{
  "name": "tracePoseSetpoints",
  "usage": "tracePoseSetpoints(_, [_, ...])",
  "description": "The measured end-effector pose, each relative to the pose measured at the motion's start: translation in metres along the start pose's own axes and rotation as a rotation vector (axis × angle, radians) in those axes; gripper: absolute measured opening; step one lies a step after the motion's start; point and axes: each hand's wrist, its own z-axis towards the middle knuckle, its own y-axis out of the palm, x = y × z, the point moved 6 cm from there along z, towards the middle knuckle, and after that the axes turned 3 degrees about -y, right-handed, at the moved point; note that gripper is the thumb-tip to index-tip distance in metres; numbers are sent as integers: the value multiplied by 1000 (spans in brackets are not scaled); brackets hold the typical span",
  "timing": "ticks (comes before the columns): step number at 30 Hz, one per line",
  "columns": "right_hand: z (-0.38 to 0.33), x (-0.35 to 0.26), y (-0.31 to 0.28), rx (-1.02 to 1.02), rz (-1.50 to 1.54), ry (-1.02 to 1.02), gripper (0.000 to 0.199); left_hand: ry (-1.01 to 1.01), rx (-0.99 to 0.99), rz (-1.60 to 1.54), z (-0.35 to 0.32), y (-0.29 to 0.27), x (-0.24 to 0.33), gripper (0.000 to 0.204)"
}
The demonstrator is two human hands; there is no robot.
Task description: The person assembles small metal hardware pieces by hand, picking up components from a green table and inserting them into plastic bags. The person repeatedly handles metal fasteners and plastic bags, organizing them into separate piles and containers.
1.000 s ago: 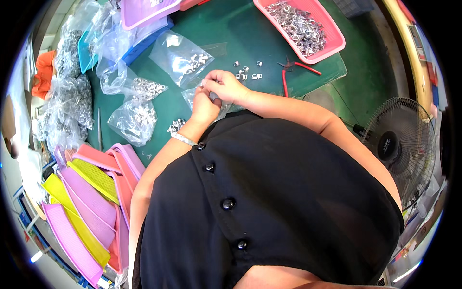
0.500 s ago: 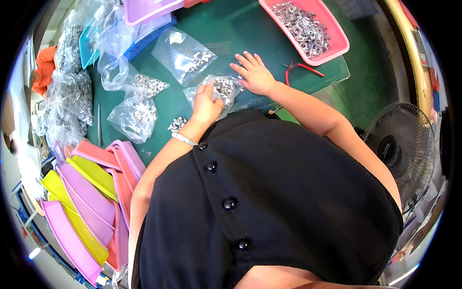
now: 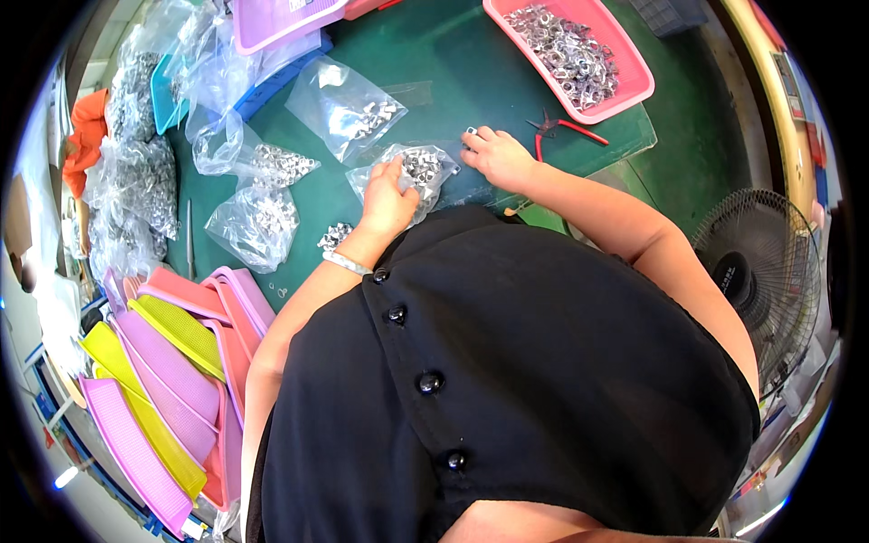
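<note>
My left hand [image 3: 387, 201], with a pale bracelet at its wrist, grips the near left side of a clear plastic bag [image 3: 438, 188] on the green table. Small silver metal parts [image 3: 422, 164] lie heaped in that bag. Just right of it, my right hand [image 3: 500, 159] is low over the table, fingers curled in around a small silver metal part [image 3: 471, 132] that shows at the fingertips. Its exact shape is too small to tell. A loose pile of similar parts [image 3: 335, 236] lies beside my left wrist.
Red-handled pliers [image 3: 579, 132] lie right of my right hand, below a pink tray [image 3: 641, 83] of metal parts. More filled bags [image 3: 348, 109] lie at the left and back. Stacked coloured trays [image 3: 167, 398] stand near left; a fan [image 3: 756, 281] stands at right.
My right hand, spread flat half a second ago, has curled its fingers and shifted slightly right and nearer. My left hand stays at the bag.
</note>
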Motion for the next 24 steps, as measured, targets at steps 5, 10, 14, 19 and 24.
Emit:
tracePoseSetpoints(5, [9,12,0,73,107,25,8,78,43,66,3,3,-4,56])
tracePoseSetpoints(10, [22,28,-7,195,466,257,17,35,9,21,0,2,-2,57])
tracePoseSetpoints(14, [40,-14,-38,272,709,163,20,50,27,52,2,5,-4,58])
tracePoseSetpoints(19, [50,-50,-40,175,691,-88,22,28,0,15,-1,3,-2,59])
tracePoseSetpoints(24, [26,13,-27,-51,187,270,38,38,32,-2,-2,5,-8,59])
